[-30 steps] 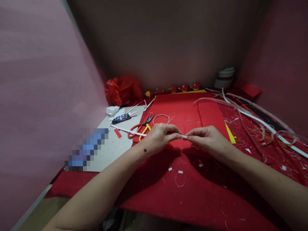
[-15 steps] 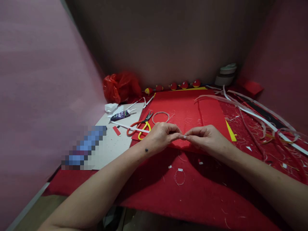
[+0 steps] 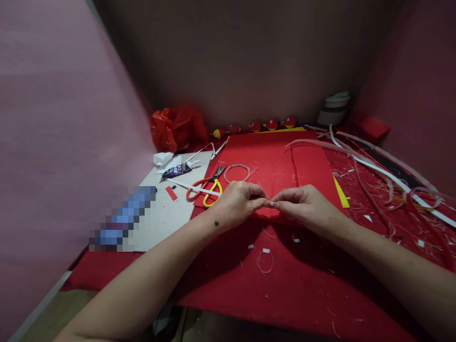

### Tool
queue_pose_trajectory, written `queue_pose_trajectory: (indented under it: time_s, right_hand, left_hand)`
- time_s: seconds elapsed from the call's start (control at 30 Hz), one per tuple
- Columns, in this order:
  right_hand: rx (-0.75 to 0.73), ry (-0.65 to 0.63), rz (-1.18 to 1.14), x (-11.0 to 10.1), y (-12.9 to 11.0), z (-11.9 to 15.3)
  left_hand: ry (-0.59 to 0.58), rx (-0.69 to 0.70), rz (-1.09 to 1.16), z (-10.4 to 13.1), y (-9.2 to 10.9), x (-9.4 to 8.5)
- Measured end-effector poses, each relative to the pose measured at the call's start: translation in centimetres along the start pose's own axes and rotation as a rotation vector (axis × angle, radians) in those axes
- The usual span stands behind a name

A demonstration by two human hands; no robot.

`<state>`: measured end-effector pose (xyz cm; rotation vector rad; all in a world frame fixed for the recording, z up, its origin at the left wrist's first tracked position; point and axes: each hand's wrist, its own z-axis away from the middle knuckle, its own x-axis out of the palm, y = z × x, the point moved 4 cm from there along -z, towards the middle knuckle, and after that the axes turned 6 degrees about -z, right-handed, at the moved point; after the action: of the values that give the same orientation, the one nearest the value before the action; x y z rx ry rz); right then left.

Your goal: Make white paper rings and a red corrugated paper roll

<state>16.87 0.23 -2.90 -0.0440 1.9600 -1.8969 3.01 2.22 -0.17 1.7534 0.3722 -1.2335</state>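
Note:
My left hand (image 3: 238,202) and my right hand (image 3: 306,204) meet fingertip to fingertip over the near part of a red corrugated sheet (image 3: 263,161). Between their pinched thumbs and fingers shows a tiny white piece of paper (image 3: 272,204), mostly covered by the fingertips. Scissors (image 3: 210,185) with one orange and one yellow handle lie partly on the sheet, just beyond my left hand. A ring of pale cord (image 3: 237,166) rests on the sheet beside the blades. On the red cloth below my hands is a thin thread loop (image 3: 265,262) with a white paper bit (image 3: 266,251) at its top.
A glue tube (image 3: 177,169) and a red strip (image 3: 171,193) lie on a grey board (image 3: 160,223) at left. Several small red bird figures (image 3: 271,124) line the back, near a red plastic bag (image 3: 178,127). White strips (image 3: 388,173) and thread scraps cover the right side.
My hands keep the same pinch around the tiny white piece. The whole view has shifted very slightly; nothing on the table has visibly moved.

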Motion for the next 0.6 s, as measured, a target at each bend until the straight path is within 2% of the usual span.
queue_pose_trajectory:
  time_s: [0.6]
  right_hand:
    - [-0.063,0.000,0.067,0.05,-0.09,-0.08]
  left_hand:
    - [0.023,0.011,-0.026,-0.10,0.37,-0.06]
